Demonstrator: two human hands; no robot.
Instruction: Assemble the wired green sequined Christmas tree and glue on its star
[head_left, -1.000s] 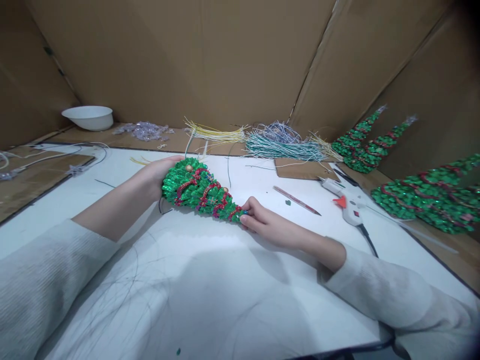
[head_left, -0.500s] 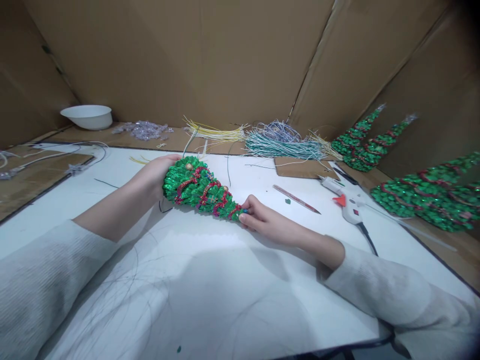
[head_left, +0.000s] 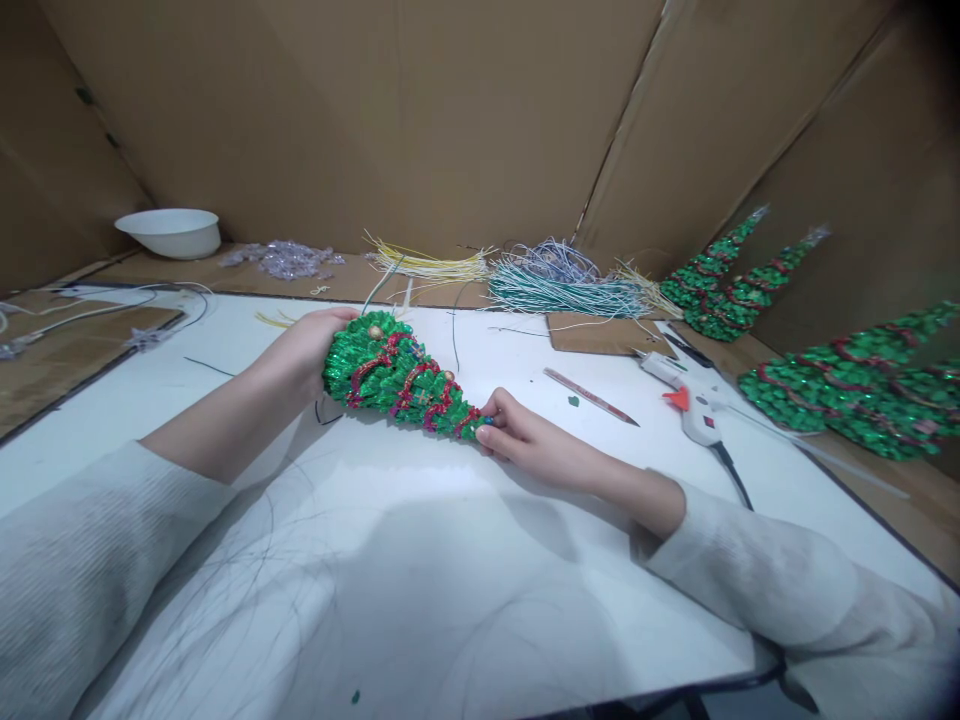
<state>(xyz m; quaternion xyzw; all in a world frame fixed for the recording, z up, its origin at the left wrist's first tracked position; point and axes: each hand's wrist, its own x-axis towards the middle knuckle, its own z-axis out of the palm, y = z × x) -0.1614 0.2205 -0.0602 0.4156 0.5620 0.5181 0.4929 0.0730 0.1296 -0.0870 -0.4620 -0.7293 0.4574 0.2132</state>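
On my feed: both hands on one small tree [head_left: 405, 385], green with red garland [head_left: 415, 377], tilted on its side over the middle of the bench [head_left: 420, 640]. Wide base points toward the bench's left edge, tip toward the right. Can't tell if its underside touches the bench.

Left hand [head_left: 304, 350] has the base. Fingers mostly hidden behind it, so I can't tell how far they're curled. Right hand [head_left: 517, 435] has the tip pinched between thumb and index finger, no gap beyond the tip's thickness.

Right half of bench: pencil [head_left: 589, 395] past the right hand, green scrap [head_left: 573, 401] just beside it. Glue gun [head_left: 701, 418] nearer the right edge, its cord [head_left: 733, 475] trailing toward the near edge. Cardboard piece [head_left: 600, 333] by the far edge.

Beyond the far edge, left to right: white bowl [head_left: 176, 235], pile of clear bits [head_left: 289, 260], yellow wires [head_left: 431, 263], teal wires [head_left: 566, 297]. More decorated trees [head_left: 847, 390] along the right edge. Second scrap [head_left: 356, 697] by the near edge.
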